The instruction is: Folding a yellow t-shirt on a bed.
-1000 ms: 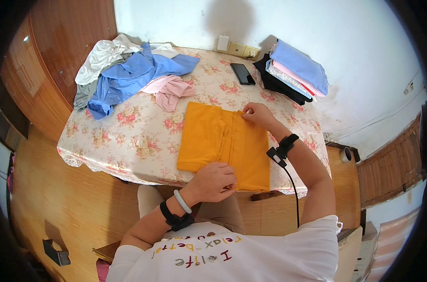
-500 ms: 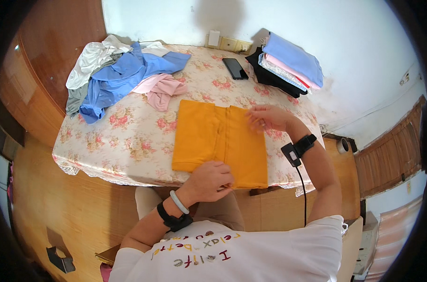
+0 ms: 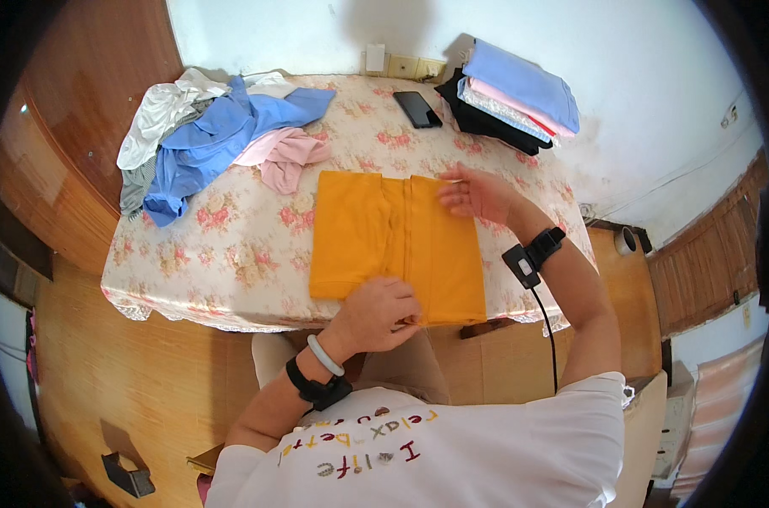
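Note:
A mustard-yellow folded garment [image 3: 351,233] lies near the front edge of the table, with an open seam or gap running down its middle; its exact kind does not show. My left hand [image 3: 378,313] is closed at the garment's near edge, its fingertips pinching the cloth there. Over the far right corner, my right hand [image 3: 478,195] rests with its fingers loosely stretched and apart, touching or just above the cloth. Each of my wrists wears a black strap, and the left also has a pale bangle [image 3: 324,356].
The table has a floral cloth [image 3: 224,254]. A loose heap of clothes, with a blue shirt [image 3: 207,144] and a pink garment [image 3: 287,161], lies at the back left. A phone [image 3: 417,109] and a folded clothes stack [image 3: 520,89] sit at the back right, by the wall.
My right hand has shifted slightly left, further over the garment's far right corner. My left hand stays at the near edge. The whole view has tilted a little.

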Demonstrator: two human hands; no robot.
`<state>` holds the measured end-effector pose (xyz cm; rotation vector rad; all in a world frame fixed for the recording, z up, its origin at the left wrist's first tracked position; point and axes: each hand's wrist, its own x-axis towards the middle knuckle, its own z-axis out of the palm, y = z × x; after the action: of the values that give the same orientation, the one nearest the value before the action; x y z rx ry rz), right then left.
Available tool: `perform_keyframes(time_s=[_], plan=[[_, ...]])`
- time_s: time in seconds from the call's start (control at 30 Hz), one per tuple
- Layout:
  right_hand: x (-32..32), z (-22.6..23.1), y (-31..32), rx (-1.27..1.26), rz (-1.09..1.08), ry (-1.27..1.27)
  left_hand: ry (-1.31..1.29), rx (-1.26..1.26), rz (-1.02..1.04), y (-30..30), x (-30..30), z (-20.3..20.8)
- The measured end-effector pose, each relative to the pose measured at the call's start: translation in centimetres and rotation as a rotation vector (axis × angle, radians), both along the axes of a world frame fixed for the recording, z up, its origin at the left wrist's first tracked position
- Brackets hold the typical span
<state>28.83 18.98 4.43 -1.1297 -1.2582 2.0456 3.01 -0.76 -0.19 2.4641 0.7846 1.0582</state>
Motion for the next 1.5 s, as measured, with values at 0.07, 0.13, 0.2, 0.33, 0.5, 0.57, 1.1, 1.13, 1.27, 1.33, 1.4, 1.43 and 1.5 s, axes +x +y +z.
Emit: perform_keyframes(time_s=[0.07,0.13,0.2,0.33,0.5,0.57,1.1,1.13,1.27,1.33,1.4,1.43,1.5], plan=[[-0.4,-0.3,-1.1,-0.071,0.115,-0.005,0.009,-0.015,-0.01,0.1,-0.2,0.0],[0.3,-0.8,-1.8,-0.137,0.211,-0.009,0.009,0.0,-0.009,0.3,-0.2,0.0],[1.5,-1.4,-0.6,-0.027,-0.082,-0.055,0.016,-0.002,-0.01,0.3,-0.1,0.0],[3.9,-0.8,-0.1,0.058,-0.43,-0.234,0.026,0.044,0.019,0.2,0.1,0.2],[3.6,-0.7,-0.9,0.064,-0.309,-0.469,0.074,-0.011,0.064,-0.2,0.6,0.4],[2.4,-0.9,-1.0,0.144,-0.279,-0.536,0.114,-0.046,0.111,-0.6,1.1,0.7],[0.8,-2.5,0.7,0.354,-0.168,-0.698,0.452,0.461,0.031,-0.1,10.2,-0.9],[0.7,-2.5,0.9,0.31,-0.185,-0.593,0.445,0.447,0.007,-0.1,10.3,-0.9],[0.0,-2.1,0.9,0.303,-0.228,-0.511,0.378,0.459,0.038,-0.3,10.2,-0.4],[-0.2,-2.1,0.8,0.352,-0.314,-0.566,0.355,0.404,0.032,-0.4,10.0,-0.1],[-0.6,-1.9,0.5,0.41,-0.327,-0.639,0.358,0.367,0.057,-0.3,10.0,0.0],[-0.8,-1.8,0.4,0.468,-0.344,-0.711,0.363,0.331,0.078,-0.3,10.0,0.1],[-0.6,-1.8,0.3,0.48,-0.347,-0.712,0.352,0.334,0.096,-0.1,10.2,-0.2]])
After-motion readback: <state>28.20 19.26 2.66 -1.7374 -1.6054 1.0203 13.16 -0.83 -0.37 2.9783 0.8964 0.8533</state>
